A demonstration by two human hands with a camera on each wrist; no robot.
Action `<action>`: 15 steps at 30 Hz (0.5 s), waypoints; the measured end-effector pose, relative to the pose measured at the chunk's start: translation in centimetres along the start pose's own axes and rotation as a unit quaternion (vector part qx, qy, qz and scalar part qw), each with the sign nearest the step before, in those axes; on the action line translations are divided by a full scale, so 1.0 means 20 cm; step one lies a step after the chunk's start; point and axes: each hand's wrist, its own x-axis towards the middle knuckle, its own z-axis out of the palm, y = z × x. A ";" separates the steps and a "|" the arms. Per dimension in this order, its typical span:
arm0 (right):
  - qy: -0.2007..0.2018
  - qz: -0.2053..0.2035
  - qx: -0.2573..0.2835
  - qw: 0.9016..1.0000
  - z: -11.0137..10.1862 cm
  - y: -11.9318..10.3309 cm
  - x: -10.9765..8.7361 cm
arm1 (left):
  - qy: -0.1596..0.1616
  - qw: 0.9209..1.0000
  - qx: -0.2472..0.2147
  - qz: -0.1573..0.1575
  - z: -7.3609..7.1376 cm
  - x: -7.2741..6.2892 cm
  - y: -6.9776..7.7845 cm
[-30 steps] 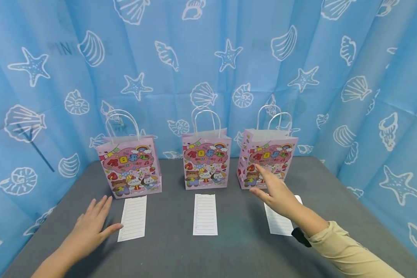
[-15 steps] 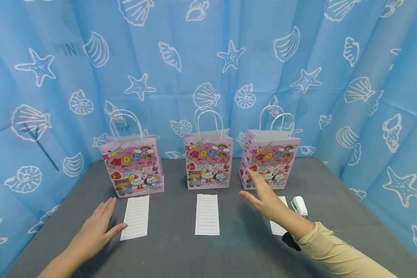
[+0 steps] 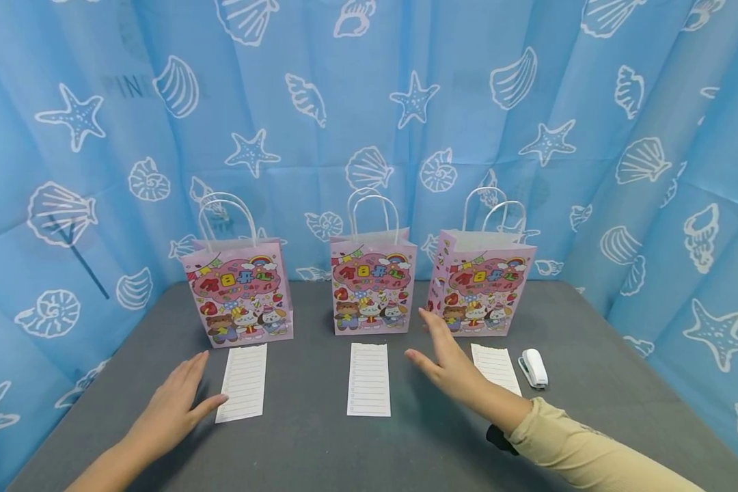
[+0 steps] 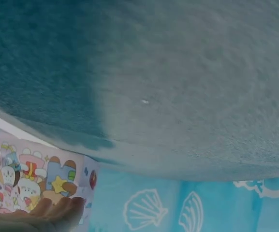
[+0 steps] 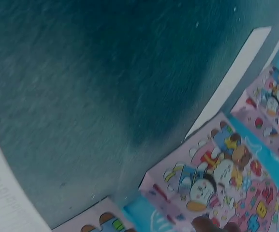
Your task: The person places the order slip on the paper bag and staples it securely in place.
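My left hand [image 3: 169, 406] hovers above the table with straight fingers and holds nothing; its thumb overlaps the edge of the left paper slip [image 3: 243, 383]. Between the middle and right slips is my right hand [image 3: 452, 369], fingers extended and thumb spread, also holding nothing. Its forearm covers part of the right slip [image 3: 494, 365], while the middle lined slip [image 3: 369, 380] lies fully in sight. Behind the slips stand three pink cartoon paper gift bags with white handles: the left bag [image 3: 240, 290], the middle bag [image 3: 372, 283] and the right bag [image 3: 480, 283].
A white stapler [image 3: 533, 369] lies to the right of the right slip. Grey cloth covers the table [image 3: 320, 451]. A blue shell-print curtain [image 3: 369, 102] hangs close behind the bags and along both sides.
My right hand has moved left, off the right bag and slip, bringing the stapler and more of that slip into sight. The left hand has barely moved; the whole view has shifted slightly.
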 end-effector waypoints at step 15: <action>-0.026 0.017 0.089 0.996 0.10 -0.05 0.03 | 0.004 1.000 -0.017 0.003 0.01 0.02 -0.03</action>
